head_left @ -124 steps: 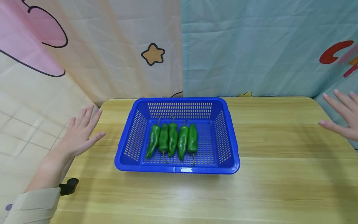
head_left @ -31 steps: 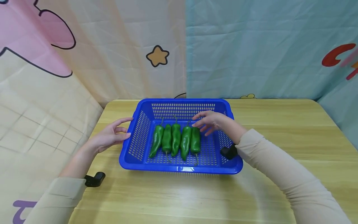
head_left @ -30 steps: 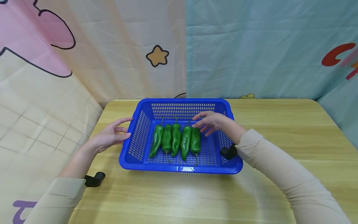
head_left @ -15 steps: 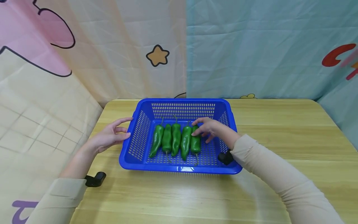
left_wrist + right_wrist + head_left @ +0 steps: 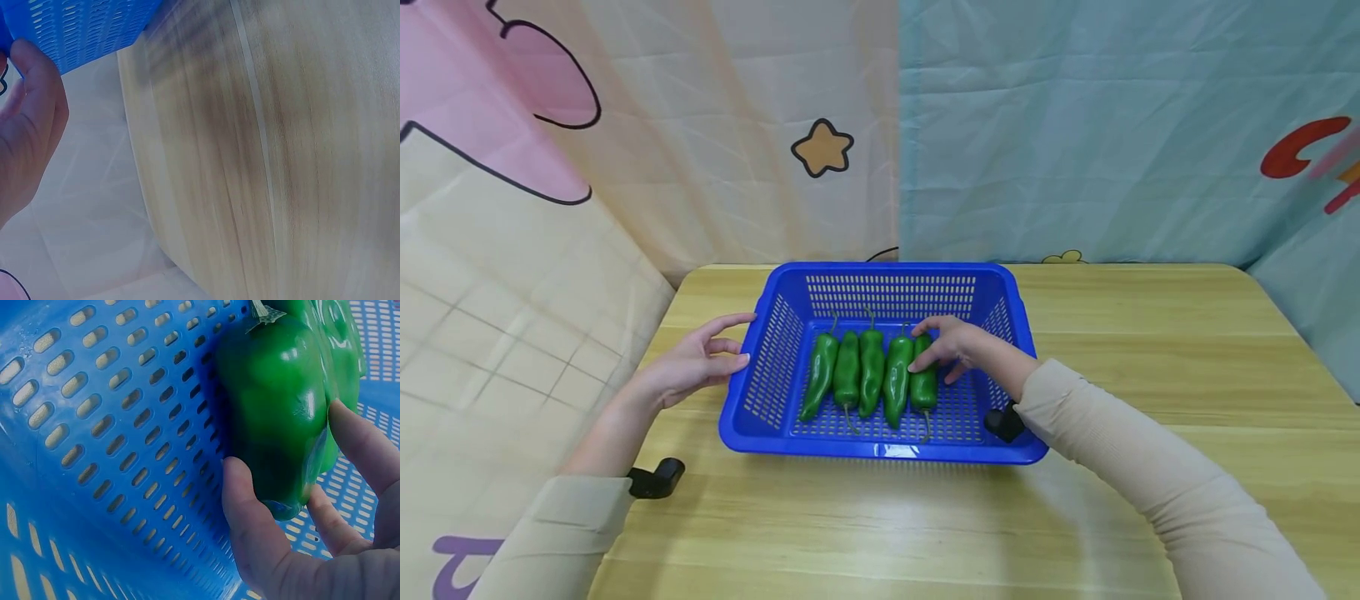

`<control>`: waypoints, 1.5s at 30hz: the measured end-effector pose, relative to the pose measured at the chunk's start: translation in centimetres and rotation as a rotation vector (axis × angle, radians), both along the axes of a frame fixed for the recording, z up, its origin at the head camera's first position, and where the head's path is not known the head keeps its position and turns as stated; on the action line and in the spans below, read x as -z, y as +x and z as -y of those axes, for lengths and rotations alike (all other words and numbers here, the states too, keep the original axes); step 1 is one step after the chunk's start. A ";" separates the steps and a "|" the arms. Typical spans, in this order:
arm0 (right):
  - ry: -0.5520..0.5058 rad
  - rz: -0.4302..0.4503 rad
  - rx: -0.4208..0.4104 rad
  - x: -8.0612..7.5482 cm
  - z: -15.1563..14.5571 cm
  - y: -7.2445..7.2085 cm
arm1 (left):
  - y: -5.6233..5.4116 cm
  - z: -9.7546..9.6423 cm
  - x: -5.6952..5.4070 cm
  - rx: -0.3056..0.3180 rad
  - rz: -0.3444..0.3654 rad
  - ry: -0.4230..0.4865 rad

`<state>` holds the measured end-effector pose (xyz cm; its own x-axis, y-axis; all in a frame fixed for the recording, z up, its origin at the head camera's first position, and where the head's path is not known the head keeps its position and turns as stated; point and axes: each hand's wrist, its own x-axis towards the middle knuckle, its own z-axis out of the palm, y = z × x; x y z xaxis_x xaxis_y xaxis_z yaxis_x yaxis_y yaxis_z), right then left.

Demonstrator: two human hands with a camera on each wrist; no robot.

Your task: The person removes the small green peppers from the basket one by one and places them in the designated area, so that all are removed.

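Note:
A blue perforated basket point(image 5: 820, 446) stands on the table, and several glossy green peppers point(image 5: 872, 371) lie side by side in it. My left hand point(image 5: 694, 368) holds the basket's left rim between thumb and fingers. The left wrist view shows its bent fingers at the basket wall point(image 5: 94, 28). Inside the basket, my right hand point(image 5: 964, 343) has thumb and fingers curled round the upper end of the rightmost green pepper point(image 5: 923, 390). That pepper point(image 5: 275, 403) rests on the basket floor in the right wrist view, its tapered end between the fingertips point(image 5: 237, 478).
The wooden table point(image 5: 1150, 358) extends to both sides of the basket and in front of it. A printed cloth curtain point(image 5: 1045, 125) hangs behind it and along both sides. A black wrist mount point(image 5: 657, 479) juts from the left sleeve, another point(image 5: 1004, 422) from the right.
Both hands have come in from the sides to the basket. Over the last second the right hand has lowered and closed round the rightmost pepper. The left hand has stayed on the rim.

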<state>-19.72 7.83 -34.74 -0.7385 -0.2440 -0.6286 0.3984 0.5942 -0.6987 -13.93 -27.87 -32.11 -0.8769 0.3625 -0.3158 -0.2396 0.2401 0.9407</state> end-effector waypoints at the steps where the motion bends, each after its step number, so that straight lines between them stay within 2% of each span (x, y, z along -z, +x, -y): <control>1: 0.002 -0.003 0.002 0.0 0.0 0.0 | 0.0 0.0 0.0 0.000 0.000 -0.001; 12: -0.030 -0.028 0.008 0.0 0.0 0.1 | -0.2 -0.1 -0.2 -0.002 0.000 -0.003; 33: -0.151 -0.010 0.036 -0.4 -0.1 -0.2 | -0.1 0.2 0.5 0.011 -0.007 0.008; 45: -0.228 -0.016 0.024 -1.7 -0.2 0.0 | 0.0 0.1 0.2 0.008 0.000 0.017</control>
<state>-19.69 8.06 -33.01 -0.7555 -0.3607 -0.5470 0.3981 0.4102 -0.8205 -13.95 -27.94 -32.32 -0.8739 0.3745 -0.3099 -0.2381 0.2261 0.9446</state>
